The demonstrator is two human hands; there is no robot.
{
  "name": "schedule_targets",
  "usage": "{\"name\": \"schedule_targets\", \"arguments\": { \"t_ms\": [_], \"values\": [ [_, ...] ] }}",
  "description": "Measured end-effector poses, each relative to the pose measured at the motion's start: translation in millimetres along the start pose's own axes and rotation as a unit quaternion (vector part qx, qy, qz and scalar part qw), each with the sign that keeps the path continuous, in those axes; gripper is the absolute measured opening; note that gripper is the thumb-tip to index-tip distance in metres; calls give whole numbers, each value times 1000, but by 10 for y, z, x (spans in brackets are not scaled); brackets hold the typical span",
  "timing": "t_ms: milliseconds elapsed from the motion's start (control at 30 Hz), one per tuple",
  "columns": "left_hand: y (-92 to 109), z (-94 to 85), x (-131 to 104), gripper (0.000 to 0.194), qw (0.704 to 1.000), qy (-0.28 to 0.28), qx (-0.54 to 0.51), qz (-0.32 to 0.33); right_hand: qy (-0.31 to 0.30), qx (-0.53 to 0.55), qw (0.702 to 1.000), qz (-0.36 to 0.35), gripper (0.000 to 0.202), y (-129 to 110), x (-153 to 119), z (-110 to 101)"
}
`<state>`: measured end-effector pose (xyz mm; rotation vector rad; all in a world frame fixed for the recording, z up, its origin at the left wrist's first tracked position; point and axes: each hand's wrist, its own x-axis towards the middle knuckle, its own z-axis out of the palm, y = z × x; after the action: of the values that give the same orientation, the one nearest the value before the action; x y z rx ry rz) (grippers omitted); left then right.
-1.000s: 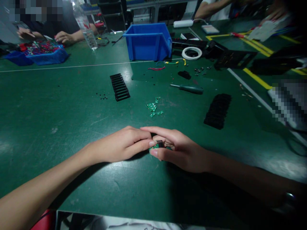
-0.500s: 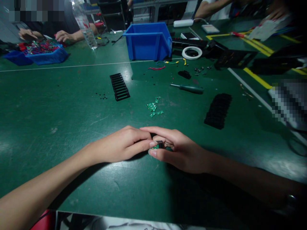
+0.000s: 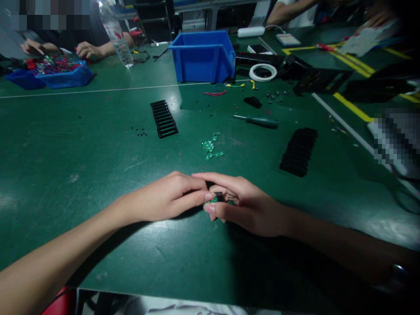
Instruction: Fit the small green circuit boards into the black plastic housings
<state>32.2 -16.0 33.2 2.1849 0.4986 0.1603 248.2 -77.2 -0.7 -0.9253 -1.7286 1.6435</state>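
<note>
Near the table's front edge my two hands meet around a small black part (image 3: 219, 197) with a green circuit board (image 3: 212, 201) against it. My left hand (image 3: 177, 195) pinches the board with its thumb, its fingertips tucked behind. My right hand (image 3: 243, 203) is curled round the black part, thumb below the board. Beyond the hands lies a small pile of green boards (image 3: 208, 146). Farther left is a black slotted frame (image 3: 164, 119), with tiny black bits beside it. To the right sits a stack of black parts (image 3: 299, 152).
A green-handled screwdriver (image 3: 262, 122) lies beyond the boards. Behind stand a blue bin (image 3: 204, 59), a white tape ring (image 3: 263, 72) and a plastic bottle (image 3: 120, 41). A blue tray of wires (image 3: 65, 74) is near another person's hands at the far left; another person works at the far right.
My right thumb and fingertips have shifted slightly around the small part. Both hands otherwise stay in place. At the far left, the other person's hand has moved a little.
</note>
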Motion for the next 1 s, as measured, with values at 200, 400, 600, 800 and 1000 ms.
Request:
{"name": "schedule_targets", "arguments": {
  "t_ms": [200,400,600,800,1000],
  "values": [
    [8,-5,-1,34,1000,7,-2,8,-7,11,1000,8,62,1,0,1],
    [25,-5,-3,31,999,20,0,36,1,14,1000,10,66,-2,-10,8],
    [85,-21,-7,28,999,22,20,32,2,-13,1000,-11,67,-11,-13,15],
    [111,-31,-8,22,998,25,43,27,2,-29,1000,-13,65,-38,-6,8],
    [98,-40,-15,20,999,21,13,23,4,-11,1000,1,62,-53,3,9]
  ]
}}
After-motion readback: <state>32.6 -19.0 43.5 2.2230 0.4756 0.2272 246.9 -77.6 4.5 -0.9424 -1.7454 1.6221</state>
